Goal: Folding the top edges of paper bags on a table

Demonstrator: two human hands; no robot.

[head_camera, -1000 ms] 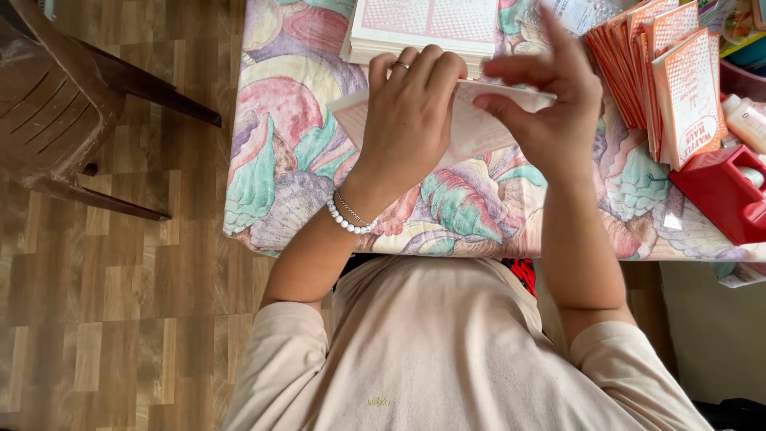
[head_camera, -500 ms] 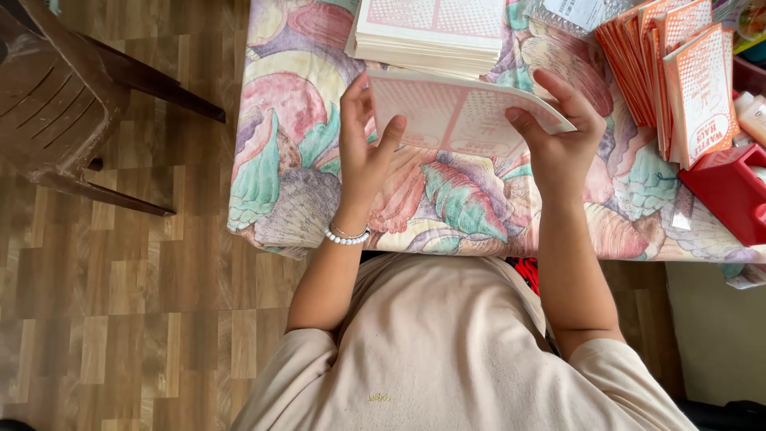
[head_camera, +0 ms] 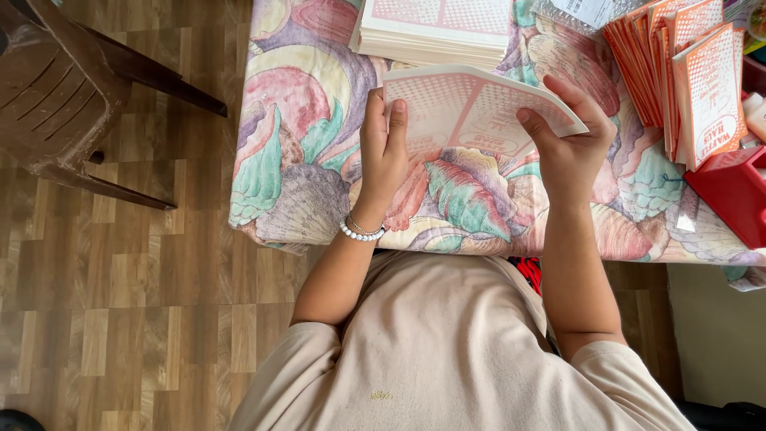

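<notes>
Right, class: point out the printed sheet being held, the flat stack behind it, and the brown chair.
printed sheet (head_camera: 471, 104), head view, middle of its face.
flat stack (head_camera: 435, 28), head view, top sheet.
brown chair (head_camera: 56, 96), head view, slatted seat.

1. Flat carton sheet (head_camera: 471, 108): white with a fine red dotted print.
2. Tablecloth (head_camera: 303, 160): pastel seashell pattern in pink, teal, lilac and cream.
3. Folded cartons (head_camera: 706, 80): orange-red and white.
4. Bin (head_camera: 730, 191): red.
5. Chair (head_camera: 56, 96): dark brown.
6. Bracelet (head_camera: 361, 233): white beads.
</notes>
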